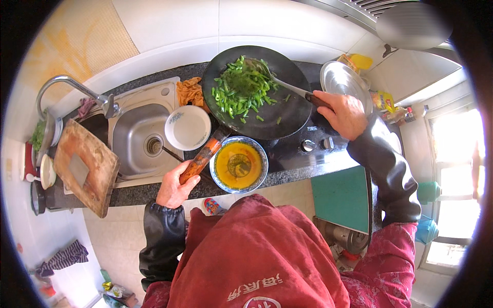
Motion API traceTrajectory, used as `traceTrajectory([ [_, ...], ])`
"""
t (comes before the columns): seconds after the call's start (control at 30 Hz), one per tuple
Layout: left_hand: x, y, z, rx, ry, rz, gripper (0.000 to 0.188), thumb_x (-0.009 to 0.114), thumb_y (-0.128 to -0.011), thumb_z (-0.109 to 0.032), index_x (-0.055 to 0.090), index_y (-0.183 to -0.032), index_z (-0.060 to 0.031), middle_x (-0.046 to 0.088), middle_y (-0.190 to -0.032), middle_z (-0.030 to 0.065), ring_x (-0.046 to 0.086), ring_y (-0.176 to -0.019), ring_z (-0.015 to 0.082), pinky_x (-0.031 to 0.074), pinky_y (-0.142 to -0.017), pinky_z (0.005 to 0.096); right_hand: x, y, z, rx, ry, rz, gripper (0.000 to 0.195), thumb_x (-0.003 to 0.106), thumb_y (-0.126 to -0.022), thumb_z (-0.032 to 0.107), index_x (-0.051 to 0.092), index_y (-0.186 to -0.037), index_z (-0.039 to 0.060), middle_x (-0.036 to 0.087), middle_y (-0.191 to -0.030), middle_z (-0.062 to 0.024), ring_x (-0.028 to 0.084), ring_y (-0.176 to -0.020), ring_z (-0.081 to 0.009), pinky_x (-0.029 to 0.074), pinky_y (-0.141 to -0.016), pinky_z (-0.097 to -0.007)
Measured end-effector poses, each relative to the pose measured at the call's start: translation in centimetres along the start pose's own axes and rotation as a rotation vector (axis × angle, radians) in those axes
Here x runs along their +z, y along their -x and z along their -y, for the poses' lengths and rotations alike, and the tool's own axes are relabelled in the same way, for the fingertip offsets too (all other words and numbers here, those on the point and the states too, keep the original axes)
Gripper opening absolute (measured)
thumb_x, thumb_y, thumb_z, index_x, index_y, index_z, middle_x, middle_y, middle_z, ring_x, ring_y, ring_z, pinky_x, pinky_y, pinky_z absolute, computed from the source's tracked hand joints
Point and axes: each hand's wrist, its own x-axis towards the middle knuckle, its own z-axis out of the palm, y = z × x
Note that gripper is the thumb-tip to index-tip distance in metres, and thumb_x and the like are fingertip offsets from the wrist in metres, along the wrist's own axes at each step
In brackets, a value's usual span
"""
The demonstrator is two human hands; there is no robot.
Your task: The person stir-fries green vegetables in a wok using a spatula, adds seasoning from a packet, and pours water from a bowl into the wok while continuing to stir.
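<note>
A dark wok (292,111) with chopped green vegetables (246,84) inside stands over the stove. My left hand (178,186) grips its wooden handle (202,159). In my right hand (342,113) is the dark handle of a metal spatula (290,87); its head lies among the greens, partly hidden. A blue-rimmed bowl (264,169) of yellow-orange liquid sits at the counter's front edge, just right of the wok handle. Left of that handle is a white bowl (187,128) with a floral pattern and no visible food.
A steel sink (134,131) with a faucet (73,82) lies left. A wooden cutting board (73,134) bearing a cleaver (78,169) overhangs the counter's front. An orange cloth (190,91) lies behind the white bowl. A round lid (342,79) leans behind my right hand, near stove knobs (308,145).
</note>
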Motion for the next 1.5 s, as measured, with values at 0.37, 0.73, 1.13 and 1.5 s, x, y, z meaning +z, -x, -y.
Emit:
traceTrajectory([
  [0.37,0.1,-0.2,-0.1,-0.061,0.027,0.018,0.033,0.062,-0.083,-0.008,0.053,-0.113,0.0022,0.056,-0.086,0.0004,0.051,-0.077,0.0060,0.044,-0.071,0.0221,5.1,1.1,-0.1,0.252,-0.439,0.326,0.031,0.053,-0.084,0.022,0.061,-0.107,0.0029,0.063,-0.077,-0.0208,0.061,-0.068,-0.0348,0.048,-0.064,-0.0403],
  [0.73,-1.2,-0.8,0.0,0.035,-0.047,-0.022,0.033,0.062,-0.083,-0.011,0.055,-0.113,-0.0008,0.050,-0.071,-0.0026,0.041,-0.054,0.0040,0.036,-0.048,0.0216,3.0,2.0,-3.0,0.236,-0.497,0.335,0.030,0.057,-0.081,0.019,0.063,-0.108,0.0080,0.063,-0.078,-0.0181,0.062,-0.067,-0.0278,0.048,-0.065,-0.0375],
  [1.13,-1.2,-0.8,0.2,-0.004,-0.003,-0.008,0.034,0.062,-0.084,-0.012,0.054,-0.115,-0.0022,0.052,-0.071,-0.0031,0.041,-0.053,0.0027,0.034,-0.047,0.0208,-1.3,-4.8,-4.4,0.164,0.370,0.194,0.028,0.056,-0.078,0.021,0.063,-0.101,0.0077,0.063,-0.085,-0.0180,0.060,-0.084,-0.0362,0.046,-0.076,-0.0455],
  [1.5,-0.7,-0.7,0.8,0.042,0.029,-0.024,0.034,0.061,-0.084,-0.010,0.053,-0.117,-0.0014,0.052,-0.076,-0.0042,0.041,-0.056,0.0027,0.035,-0.049,0.0200,2.1,-1.8,-1.2,-0.207,-0.153,0.156,0.035,0.059,-0.081,0.018,0.059,-0.115,0.0110,0.054,-0.081,-0.0150,0.056,-0.077,-0.0338,0.045,-0.070,-0.0427],
])
